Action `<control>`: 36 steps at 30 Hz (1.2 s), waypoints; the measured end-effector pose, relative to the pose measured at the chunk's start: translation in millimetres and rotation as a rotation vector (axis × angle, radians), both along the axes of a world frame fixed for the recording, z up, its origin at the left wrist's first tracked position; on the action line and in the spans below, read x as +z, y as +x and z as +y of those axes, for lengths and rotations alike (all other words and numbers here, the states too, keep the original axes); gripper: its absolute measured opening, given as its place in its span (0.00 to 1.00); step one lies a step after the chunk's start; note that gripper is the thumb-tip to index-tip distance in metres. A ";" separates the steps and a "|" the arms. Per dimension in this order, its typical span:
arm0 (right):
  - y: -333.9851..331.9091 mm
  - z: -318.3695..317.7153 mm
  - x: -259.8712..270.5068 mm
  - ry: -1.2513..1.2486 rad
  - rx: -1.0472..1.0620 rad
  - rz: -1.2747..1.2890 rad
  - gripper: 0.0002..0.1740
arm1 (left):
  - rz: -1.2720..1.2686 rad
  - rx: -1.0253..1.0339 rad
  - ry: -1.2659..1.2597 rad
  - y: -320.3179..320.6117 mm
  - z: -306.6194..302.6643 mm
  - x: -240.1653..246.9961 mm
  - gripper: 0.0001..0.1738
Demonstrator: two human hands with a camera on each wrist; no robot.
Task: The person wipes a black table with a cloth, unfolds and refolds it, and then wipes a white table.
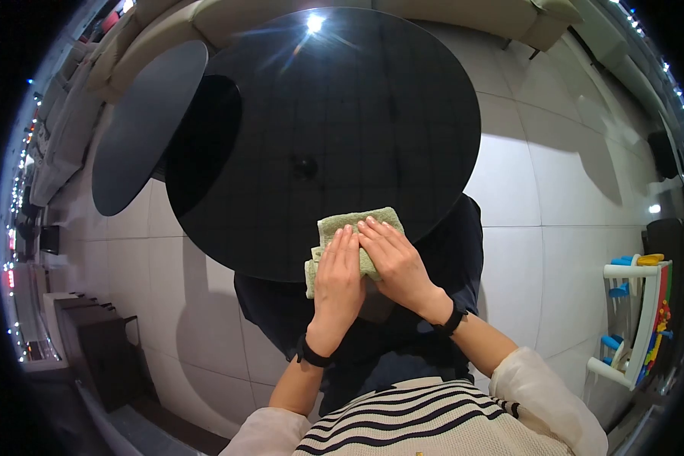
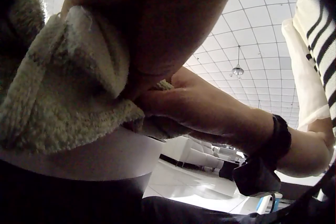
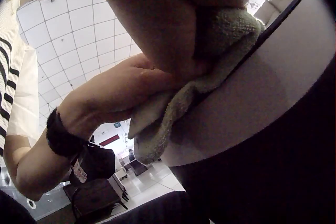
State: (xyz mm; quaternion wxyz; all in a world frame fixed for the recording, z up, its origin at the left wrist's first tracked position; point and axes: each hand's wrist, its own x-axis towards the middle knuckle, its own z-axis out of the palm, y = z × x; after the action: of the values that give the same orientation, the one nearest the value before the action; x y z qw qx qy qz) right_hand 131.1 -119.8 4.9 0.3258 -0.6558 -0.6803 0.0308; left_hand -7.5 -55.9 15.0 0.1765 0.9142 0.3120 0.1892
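A folded green cloth [image 1: 363,220] lies at the near edge of a round black table [image 1: 342,114]. My left hand [image 1: 339,266] rests flat on its left part, fingers straight and pointing away from me. On its right part lies my right hand [image 1: 391,262], fingers straight and slanting toward the left hand's fingertips. The left wrist view shows the bunched cloth [image 2: 68,92] under the left palm, hanging slightly past the edge. In the right wrist view the cloth [image 3: 226,40] is under the right hand, along the table's rim. The undersides of both hands are partly hidden.
A smaller dark oval tabletop [image 1: 150,125] stands at the left of the round table. Beige sofas [image 1: 463,19] line the far side. On the right is a white rack [image 1: 634,323] with colourful parts; a dark cabinet [image 1: 99,342] stands at the lower left.
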 end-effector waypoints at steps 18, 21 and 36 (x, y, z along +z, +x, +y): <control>0.6 1.3 -12.8 0.054 -0.035 0.004 0.34 | 0.012 0.006 0.024 2.1 -0.8 -0.3 0.39; 2.7 2.7 -8.4 0.072 -0.032 -0.029 0.25 | 0.018 -0.001 0.059 2.1 -0.5 -1.9 0.39; -2.8 4.5 -2.6 0.015 -0.002 -0.022 0.31 | -0.030 0.035 0.099 -2.9 0.9 -14.8 0.36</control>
State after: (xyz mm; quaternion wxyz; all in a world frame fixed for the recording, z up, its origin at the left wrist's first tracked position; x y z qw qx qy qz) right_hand 128.2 -115.3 2.3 0.3233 -0.6543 -0.6834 0.0182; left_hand -10.5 -55.0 0.2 0.1322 0.9132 0.3156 0.2213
